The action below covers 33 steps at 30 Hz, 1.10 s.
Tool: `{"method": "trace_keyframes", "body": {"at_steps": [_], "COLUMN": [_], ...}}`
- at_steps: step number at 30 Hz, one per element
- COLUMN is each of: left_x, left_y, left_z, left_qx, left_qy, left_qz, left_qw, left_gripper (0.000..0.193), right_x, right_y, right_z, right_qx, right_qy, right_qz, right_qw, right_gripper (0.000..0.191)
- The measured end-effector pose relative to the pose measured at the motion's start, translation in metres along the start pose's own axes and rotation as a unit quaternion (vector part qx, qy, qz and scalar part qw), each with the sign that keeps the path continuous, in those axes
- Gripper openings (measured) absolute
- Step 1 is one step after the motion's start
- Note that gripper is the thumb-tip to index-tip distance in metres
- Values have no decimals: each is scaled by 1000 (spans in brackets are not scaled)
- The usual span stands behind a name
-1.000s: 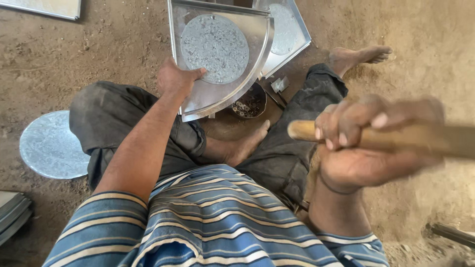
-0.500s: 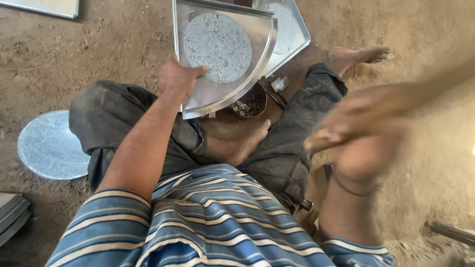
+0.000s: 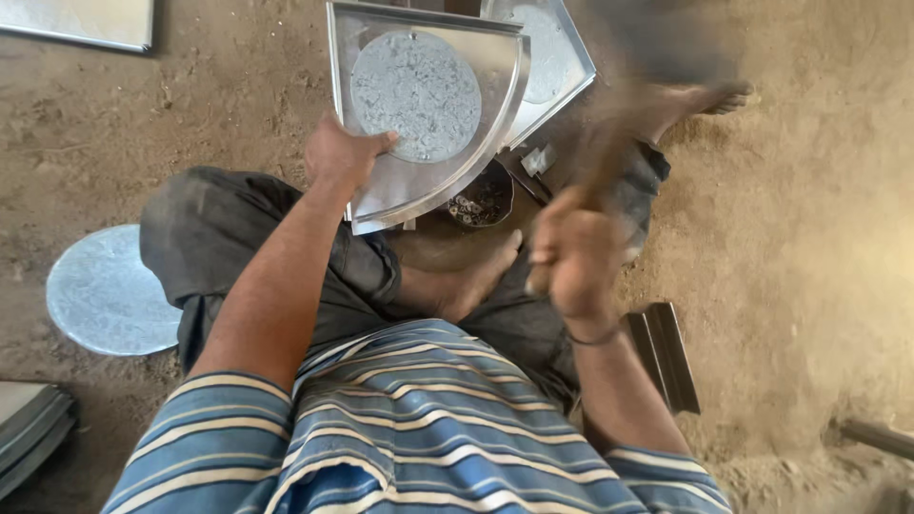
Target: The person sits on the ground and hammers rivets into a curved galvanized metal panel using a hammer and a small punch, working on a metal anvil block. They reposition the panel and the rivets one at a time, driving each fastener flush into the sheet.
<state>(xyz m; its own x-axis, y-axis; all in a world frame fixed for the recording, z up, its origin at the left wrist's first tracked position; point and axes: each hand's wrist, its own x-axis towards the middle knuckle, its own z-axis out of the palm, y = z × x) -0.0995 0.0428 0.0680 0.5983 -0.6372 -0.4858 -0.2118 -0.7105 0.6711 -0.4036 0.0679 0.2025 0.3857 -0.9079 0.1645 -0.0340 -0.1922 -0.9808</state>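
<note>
I sit cross-legged on a dirt floor. My left hand point(image 3: 341, 154) grips the near left edge of a quarter-round sheet-metal tray point(image 3: 395, 195) that has a hammered round patch point(image 3: 416, 94) in its middle. My right hand point(image 3: 574, 255) is closed round a wooden handle point(image 3: 602, 171) that points up and away toward the tray; hand and handle are smeared by motion and the tool's head is a dark blur near the top. A small dark bowl point(image 3: 484, 199) of bits sits under the tray's curved rim.
A second similar metal tray point(image 3: 564, 59) lies behind the first. A hammered metal disc point(image 3: 103, 290) rests on the ground at left. Dark metal bars point(image 3: 664, 354) lie by my right side. Flat sheet metal point(image 3: 81, 21) shows at top left, stacked pieces point(image 3: 29, 428) at bottom left.
My right hand has swung with the handle from a raised spot at the right, downward and toward the tray. My left hand and the tray stay put.
</note>
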Motion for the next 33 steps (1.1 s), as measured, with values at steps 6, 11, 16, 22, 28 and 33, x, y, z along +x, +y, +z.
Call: {"method": "trace_keyframes", "body": {"at_steps": [6, 11, 16, 22, 28, 33], "left_x": [2, -9, -3, -1, -2, 4], "left_y": [-6, 9, 2, -2, 5, -4], "left_z": [1, -16, -2, -4, -10, -1], "left_qx": [8, 46, 33, 56, 38, 44], "left_qy": [1, 11, -3, -13, 16, 0], "left_qz": [-8, 39, 4, 1, 43, 24], "left_qw": [1000, 998, 999, 998, 998, 999], "left_gripper": [83, 86, 84, 84, 89, 84], "right_x": [-28, -29, -1, -30, -12, -8], "right_y": [60, 80, -9, 67, 60, 38], "right_z": [22, 35, -23, 49, 13, -5], "right_qx": [-77, 11, 157, -191, 128, 97], "right_qy": [69, 29, 5, -28, 0, 24], "right_qz": [-327, 375, -42, 87, 309, -118], "right_qw": [939, 926, 987, 977, 943, 988], "right_gripper": [44, 37, 50, 43, 46, 47]}}
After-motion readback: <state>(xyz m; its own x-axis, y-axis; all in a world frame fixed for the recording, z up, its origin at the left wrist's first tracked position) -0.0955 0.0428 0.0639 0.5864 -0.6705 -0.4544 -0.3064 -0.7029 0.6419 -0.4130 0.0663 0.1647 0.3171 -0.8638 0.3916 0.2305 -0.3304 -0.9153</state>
